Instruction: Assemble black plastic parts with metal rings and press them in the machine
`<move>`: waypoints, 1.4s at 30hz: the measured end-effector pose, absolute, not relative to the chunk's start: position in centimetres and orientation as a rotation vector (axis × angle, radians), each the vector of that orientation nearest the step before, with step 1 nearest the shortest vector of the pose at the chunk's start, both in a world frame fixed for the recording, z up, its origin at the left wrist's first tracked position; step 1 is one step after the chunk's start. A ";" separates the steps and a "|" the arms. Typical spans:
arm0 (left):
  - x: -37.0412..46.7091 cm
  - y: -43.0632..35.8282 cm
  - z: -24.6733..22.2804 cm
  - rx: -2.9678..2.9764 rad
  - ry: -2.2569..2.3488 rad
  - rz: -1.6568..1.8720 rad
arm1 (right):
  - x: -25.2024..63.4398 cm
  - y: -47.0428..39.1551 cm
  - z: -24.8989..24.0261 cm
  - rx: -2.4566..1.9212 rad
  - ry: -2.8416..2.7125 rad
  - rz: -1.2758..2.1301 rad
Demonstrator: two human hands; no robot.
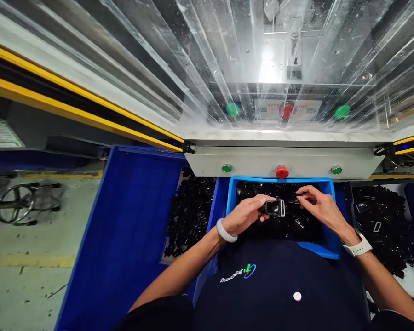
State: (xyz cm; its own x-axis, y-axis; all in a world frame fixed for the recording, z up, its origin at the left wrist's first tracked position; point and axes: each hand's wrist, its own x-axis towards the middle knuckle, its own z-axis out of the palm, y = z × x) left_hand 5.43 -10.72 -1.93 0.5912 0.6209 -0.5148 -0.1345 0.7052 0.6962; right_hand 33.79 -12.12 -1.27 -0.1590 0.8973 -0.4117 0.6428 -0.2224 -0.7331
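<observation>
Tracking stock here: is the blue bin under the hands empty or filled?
The bin is not empty: black pieces cover its visible inside; depth cannot be told.

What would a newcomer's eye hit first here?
Probably the red button centred on the pale panel, a green button to its left and another to its right. Next, the bright blue bin below, full of black pieces, with both hands over it.

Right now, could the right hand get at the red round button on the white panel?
Probably yes: the right hand is near the red round button, nothing visible blocking the way.
</observation>
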 end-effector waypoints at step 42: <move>7.4 7.0 9.6 1.745 1.120 1.195 | 29.7 9.2 13.9 -1.269 -2.010 0.751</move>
State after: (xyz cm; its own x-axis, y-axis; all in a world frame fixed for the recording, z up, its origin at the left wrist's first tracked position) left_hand 7.45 7.01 9.61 0.1887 0.9310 0.3124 0.2517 -0.3533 0.9010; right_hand 29.66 9.18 13.90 -0.3317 0.9194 0.2113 0.5554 0.3714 -0.7440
